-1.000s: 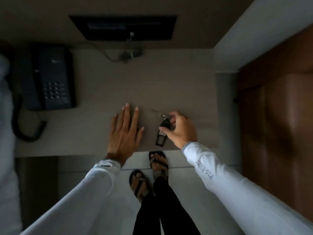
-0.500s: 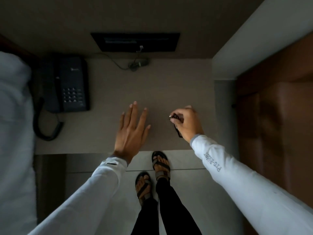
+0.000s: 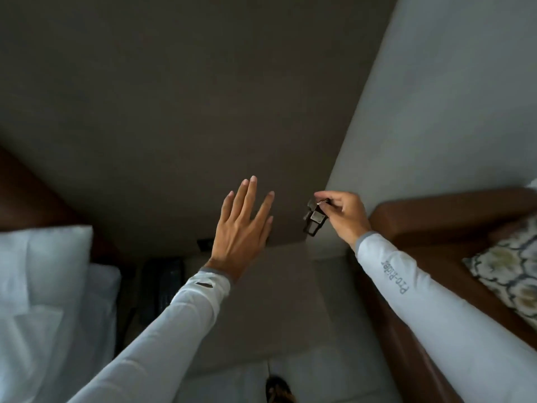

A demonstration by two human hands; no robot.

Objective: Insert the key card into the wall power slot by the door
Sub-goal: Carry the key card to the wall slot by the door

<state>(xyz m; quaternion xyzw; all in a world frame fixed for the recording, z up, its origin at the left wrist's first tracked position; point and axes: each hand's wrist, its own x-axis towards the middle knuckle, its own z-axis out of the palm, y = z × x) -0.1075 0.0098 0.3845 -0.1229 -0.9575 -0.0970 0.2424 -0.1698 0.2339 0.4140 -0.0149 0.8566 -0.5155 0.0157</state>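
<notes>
My right hand (image 3: 344, 215) is raised in front of the wall corner, pinching a metal key ring from which a dark rectangular key card tag (image 3: 313, 223) hangs. My left hand (image 3: 242, 228) is lifted to the left of it, flat, fingers spread, holding nothing. The two hands are apart. No wall power slot or door shows in this view.
A dark brown wall (image 3: 189, 97) fills the upper view and meets a pale wall (image 3: 450, 97) at the right. The bedside table (image 3: 284, 301) with the black phone (image 3: 162, 286) lies below. A white pillow (image 3: 43, 271) is left; a brown seat with patterned cushion (image 3: 505, 271) is right.
My head has tilted up, so the table dropped low and the walls fill the view. My right hand lifted the key tag off the table; my left hand rose too.
</notes>
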